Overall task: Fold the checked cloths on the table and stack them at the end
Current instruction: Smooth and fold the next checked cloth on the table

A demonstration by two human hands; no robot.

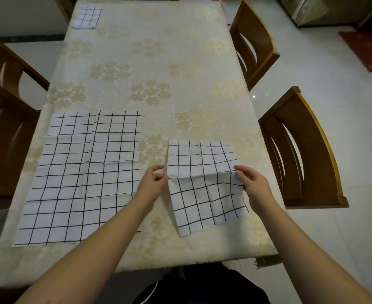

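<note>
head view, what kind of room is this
Most likely a home dining room: a long table under a floral tablecloth, wooden dining chairs along both sides, and a pale tiled floor.

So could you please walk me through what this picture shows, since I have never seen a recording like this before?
There is no machine here: a person wears a camera on the head, so the single view looks down at their own two arms and a table covered with a cream flowered tablecloth. The left hand and right hand each pinch one side of a half-folded checked cloth, right at its crease, with curled fingers. Beside it, to the left, two larger checked cloths lie spread flat, one overlapping the other. A small folded cloth waits at the far left corner. Wooden chairs stand around the table.
</note>
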